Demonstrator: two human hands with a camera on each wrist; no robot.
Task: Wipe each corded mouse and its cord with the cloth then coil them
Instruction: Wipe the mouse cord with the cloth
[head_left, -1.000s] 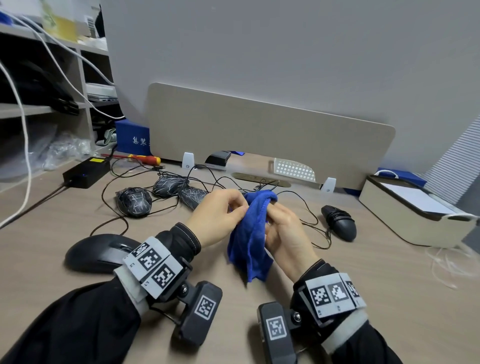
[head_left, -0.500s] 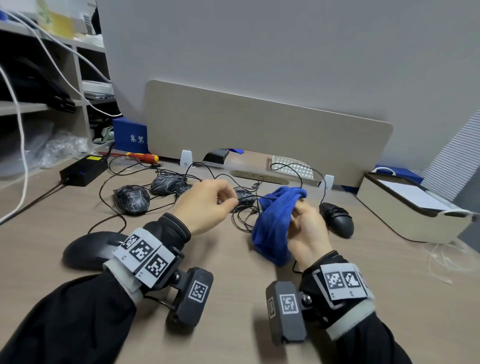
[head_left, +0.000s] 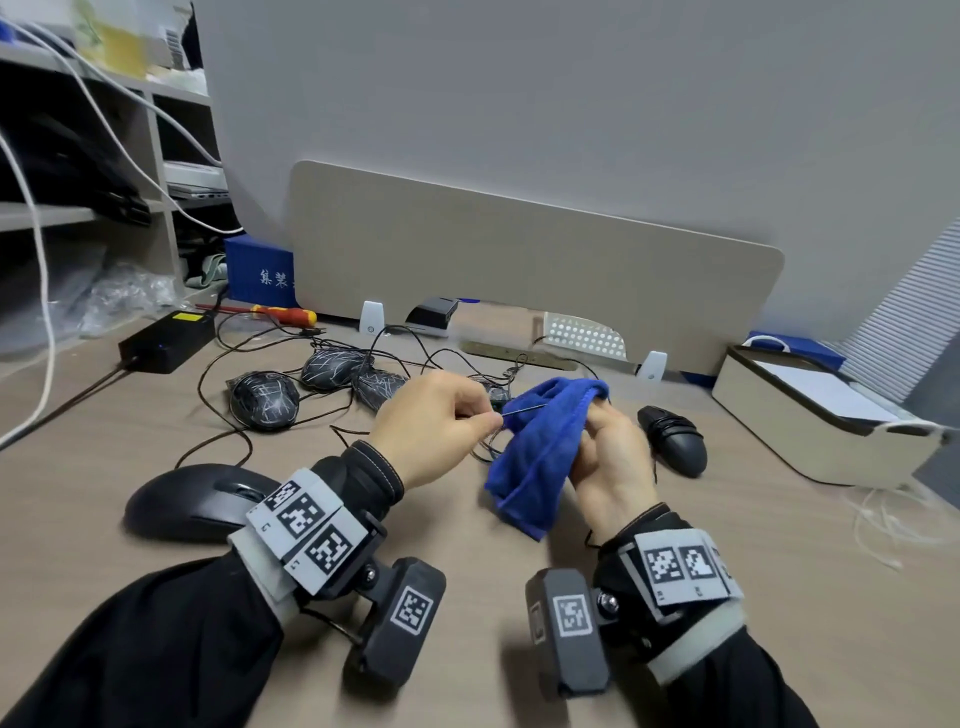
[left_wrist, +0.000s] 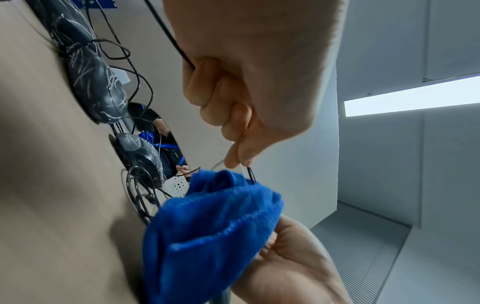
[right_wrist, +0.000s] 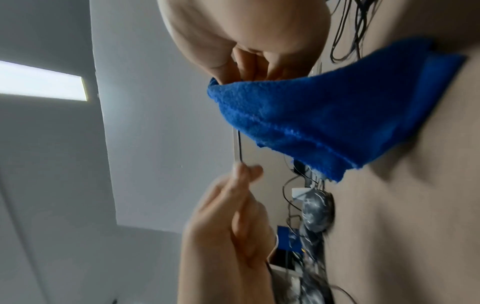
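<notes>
My left hand (head_left: 441, 426) pinches a thin black mouse cord (head_left: 524, 409) between thumb and forefinger, just left of the blue cloth (head_left: 540, 452). My right hand (head_left: 608, 457) grips the cloth, which is folded around the cord. The left wrist view shows the cord (left_wrist: 250, 174) running from my left fingertips (left_wrist: 235, 162) into the cloth (left_wrist: 207, 236). In the right wrist view the cord (right_wrist: 240, 148) spans between the cloth (right_wrist: 324, 119) and the left hand (right_wrist: 233, 216). A plain black mouse (head_left: 675, 439) lies right of my right hand. Three scribble-patterned mice (head_left: 265, 400) sit behind among tangled cords.
A large black mouse (head_left: 197, 501) lies on the desk (head_left: 156, 551) by my left wrist. A black power adapter (head_left: 166, 340) and a red screwdriver (head_left: 283, 313) lie at the back left. A beige box (head_left: 810, 426) stands at the right, a desk divider (head_left: 519, 270) behind.
My hands have come closer together: the right hand with the cloth slid left along the cord toward the left hand's pinch. One second ago both hands were bunched together at the cloth.
</notes>
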